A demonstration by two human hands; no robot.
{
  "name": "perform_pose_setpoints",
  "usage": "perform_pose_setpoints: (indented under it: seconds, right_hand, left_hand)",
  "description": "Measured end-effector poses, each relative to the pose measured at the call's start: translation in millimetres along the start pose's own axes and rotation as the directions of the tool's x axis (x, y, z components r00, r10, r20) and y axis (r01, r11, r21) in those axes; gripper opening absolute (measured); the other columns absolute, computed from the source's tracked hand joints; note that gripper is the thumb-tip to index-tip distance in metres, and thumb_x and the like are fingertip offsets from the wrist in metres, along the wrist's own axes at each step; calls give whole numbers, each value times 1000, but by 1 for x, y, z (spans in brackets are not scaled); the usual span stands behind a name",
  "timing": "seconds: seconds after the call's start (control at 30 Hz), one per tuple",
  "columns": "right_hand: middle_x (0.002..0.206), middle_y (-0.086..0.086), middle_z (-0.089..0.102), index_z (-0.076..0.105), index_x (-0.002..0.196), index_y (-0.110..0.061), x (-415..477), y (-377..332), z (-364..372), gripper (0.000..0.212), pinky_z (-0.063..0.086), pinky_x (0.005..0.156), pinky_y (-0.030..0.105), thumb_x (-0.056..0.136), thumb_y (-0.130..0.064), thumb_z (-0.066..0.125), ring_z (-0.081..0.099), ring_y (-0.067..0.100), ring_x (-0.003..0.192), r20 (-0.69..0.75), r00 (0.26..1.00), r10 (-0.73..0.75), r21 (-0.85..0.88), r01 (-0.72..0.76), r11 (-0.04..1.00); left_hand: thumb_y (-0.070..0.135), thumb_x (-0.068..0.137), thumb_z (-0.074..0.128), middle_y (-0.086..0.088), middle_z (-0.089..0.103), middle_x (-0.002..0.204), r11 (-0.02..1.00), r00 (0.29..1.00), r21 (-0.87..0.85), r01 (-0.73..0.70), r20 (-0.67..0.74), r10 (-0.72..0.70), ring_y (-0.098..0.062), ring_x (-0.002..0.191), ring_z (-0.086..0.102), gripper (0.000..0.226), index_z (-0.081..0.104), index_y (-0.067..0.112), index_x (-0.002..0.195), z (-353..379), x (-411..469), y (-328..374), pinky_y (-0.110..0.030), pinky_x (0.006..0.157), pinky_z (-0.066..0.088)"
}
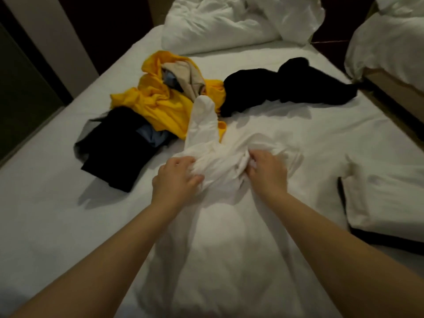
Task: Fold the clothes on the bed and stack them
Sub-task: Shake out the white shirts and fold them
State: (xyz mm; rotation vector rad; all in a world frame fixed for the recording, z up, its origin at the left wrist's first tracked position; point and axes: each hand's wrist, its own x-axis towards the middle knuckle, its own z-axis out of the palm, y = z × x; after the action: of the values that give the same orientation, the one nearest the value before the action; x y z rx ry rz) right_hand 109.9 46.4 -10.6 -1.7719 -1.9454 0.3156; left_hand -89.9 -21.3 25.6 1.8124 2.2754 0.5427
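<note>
1. To do this step well, I judge, pull the bunched upper part apart and flat before any fold; the left hand point(176, 177) and right hand point(267, 171) each grip a handful of the white garment point(215, 237), fingers curled into the cloth
2. The white garment lies on the bed point(46, 214) just nearer than the yellow garment point(160, 104), one sleeve reaching up over its edge
3. It looks creased, thin and pale against the sheet, its outline hard to read

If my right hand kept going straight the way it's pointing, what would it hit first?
Likely the sleeve of the white garment that the right hand grips; past it lies the yellow garment. Depth is unclear.
</note>
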Motion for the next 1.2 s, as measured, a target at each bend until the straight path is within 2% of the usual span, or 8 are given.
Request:
perform_pose_setpoints:
  seconds: [0.13, 0.33, 0.53, 0.67, 0.87, 1.0, 1.07, 1.2]
  right_hand:
    - [80, -2, 59, 55, 81, -19, 4, 2, 1, 6, 36, 62, 31, 86, -15, 53, 56, 21, 78, -40, 998, -41, 223, 49, 974]
    - [72, 0, 56, 53, 78, -17, -13, 5, -35, 12, 34, 56, 20, 88, -16, 59, 50, 19, 68, -212, 977, 36, 338, 39, 940]
    - [77, 4, 51, 53, 89, -6, -17, -11, -112, 2, 26, 62, 20, 88, -8, 54, 46, 19, 73, -550, 796, 255, 464, 37, 885]
    - [72, -8, 44, 44, 90, -11, -16, -34, -163, 9, 32, 59, 9, 93, -17, 51, 43, 15, 73, -652, 691, 311, 549, 147, 823]
    - [124, 9, 50, 39, 131, -7, -25, -37, -174, 38, 38, 91, 32, 96, -22, 45, 49, 22, 107, -193, 902, 386, 617, -195, 763]
    - [151, 11, 30, 23, 147, -10, -56, -44, -149, 66, 24, 108, 28, 91, -21, 57, 30, 24, 137, -121, 984, 130, 378, -76, 923]
    - [147, 12, 37, 35, 142, -8, -72, -56, -131, 61, 24, 107, 27, 88, -21, 62, 34, 25, 135, -33, 999, -25, 249, 32, 968]
    - [122, 6, 60, 54, 128, -18, -105, -90, -86, 42, 39, 93, 28, 88, -28, 62, 55, 23, 113, 292, 929, -225, 195, 173, 965]
  left_hand:
    - [32, 90, 55, -4, 56, 94, 994, 996, -82, -67, -58, 62, -27, 92, 54, 16, 64, 19, 92, -4, 3, -5, -38, 77, 43]
    - [23, 87, 61, -10, 59, 88, 958, 944, -224, -178, -313, 102, -24, 85, 55, 18, 69, 7, 83, -34, -1, -1, -26, 67, 31]
    - [24, 94, 44, -10, 51, 85, 913, 851, -296, -281, -517, 94, -21, 77, 44, 24, 52, 10, 77, -100, -9, 16, -26, 63, 24]
    - [24, 100, 36, 2, 44, 66, 876, 882, -419, -239, -471, 16, -11, 60, 39, 28, 41, 12, 75, -136, -21, 29, -34, 54, 22]
    - [26, 95, 51, -3, 54, 90, 783, 965, -619, 62, -164, -206, -14, 77, 47, 16, 55, 11, 101, -160, -44, 22, -27, 65, 35]
    - [-1, 91, 53, -14, 54, 110, 217, 950, -933, 288, 249, -190, -21, 91, 56, 49, 35, 7, 136, -146, -66, 3, -29, 72, 47]
    - [-5, 88, 54, -17, 52, 116, 254, 938, -905, 340, 309, -156, -21, 95, 55, 56, 34, 9, 138, -128, -75, -6, -29, 74, 46]
    - [12, 87, 63, -10, 50, 120, 606, 924, -699, 380, 320, -211, -22, 97, 54, 59, 35, 16, 139, -94, -86, -27, -31, 76, 43]
